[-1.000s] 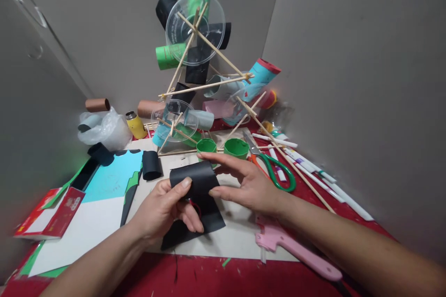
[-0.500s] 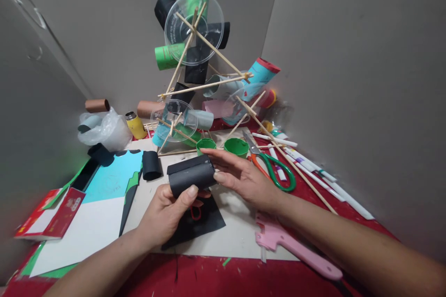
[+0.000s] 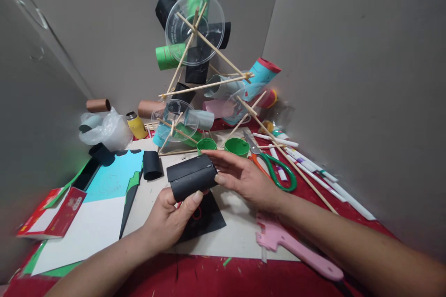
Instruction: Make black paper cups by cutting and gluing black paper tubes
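Note:
A rolled black paper tube (image 3: pixel 191 178) is held above the white board, its lengthwise seam facing up toward me. My left hand (image 3: pixel 169 218) grips it from below, with the thumb on the near side. At the tube's right end, the thumb and fingers of my right hand (image 3: pixel 249 181) close around the rim. Below the tube lies a black paper sheet (image 3: pixel 213 219), with part of a red loop (image 3: pixel 197 214) visible on it; what the loop belongs to is hidden. A shorter black paper ring (image 3: pixel 152 165) stands to the left.
Behind stands a stick frame (image 3: pixel 205 87) with clear plastic discs (image 3: pixel 216 14) and coloured paper tubes. Green-handled scissors (image 3: pixel 278 171), a pink glue gun (image 3: pixel 299 250) and markers (image 3: pixel 313 167) lie right. Paper sheets (image 3: pixel 83 227), a red box (image 3: pixel 52 213) and a yellow bottle (image 3: pixel 136 125) are left.
The black tube has turned slightly in my hands, so its seam now sits lower and more toward me. My left thumb has shifted a little to the right.

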`<state>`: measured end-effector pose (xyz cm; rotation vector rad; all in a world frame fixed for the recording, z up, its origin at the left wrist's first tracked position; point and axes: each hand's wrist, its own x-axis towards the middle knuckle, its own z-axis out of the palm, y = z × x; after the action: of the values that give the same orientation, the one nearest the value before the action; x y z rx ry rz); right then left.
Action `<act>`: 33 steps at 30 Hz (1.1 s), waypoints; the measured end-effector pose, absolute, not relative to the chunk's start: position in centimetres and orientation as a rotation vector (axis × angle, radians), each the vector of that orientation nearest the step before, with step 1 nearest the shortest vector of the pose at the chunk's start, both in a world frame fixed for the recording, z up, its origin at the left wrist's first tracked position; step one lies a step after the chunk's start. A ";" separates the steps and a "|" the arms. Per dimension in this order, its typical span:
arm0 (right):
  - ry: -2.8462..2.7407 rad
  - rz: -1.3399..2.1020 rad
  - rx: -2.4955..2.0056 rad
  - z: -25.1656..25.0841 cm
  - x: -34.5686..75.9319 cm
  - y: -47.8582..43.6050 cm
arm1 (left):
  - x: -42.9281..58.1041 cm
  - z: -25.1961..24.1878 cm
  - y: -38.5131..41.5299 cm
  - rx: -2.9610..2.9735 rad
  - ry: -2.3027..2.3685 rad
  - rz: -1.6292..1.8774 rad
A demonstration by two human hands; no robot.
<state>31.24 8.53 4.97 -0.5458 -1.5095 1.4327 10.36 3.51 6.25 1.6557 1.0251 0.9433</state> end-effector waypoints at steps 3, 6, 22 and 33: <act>-1.485 1.453 -0.535 4.9 31.2 8.6 | 10.4 6.2 3.6 1.690 0.999 0.947; -1.470 1.476 -0.517 4.8 31.3 8.7 | 10.4 6.2 3.7 1.779 0.992 0.966; -1.521 1.552 -0.521 5.7 32.6 9.4 | 9.7 9.1 3.7 1.687 1.002 0.803; -1.556 1.554 -0.490 5.6 32.6 9.5 | 9.4 9.4 3.6 1.697 1.083 0.786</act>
<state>32.59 9.53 5.59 -0.4899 -1.5557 1.5545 9.40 3.64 9.37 1.6972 1.0833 0.7865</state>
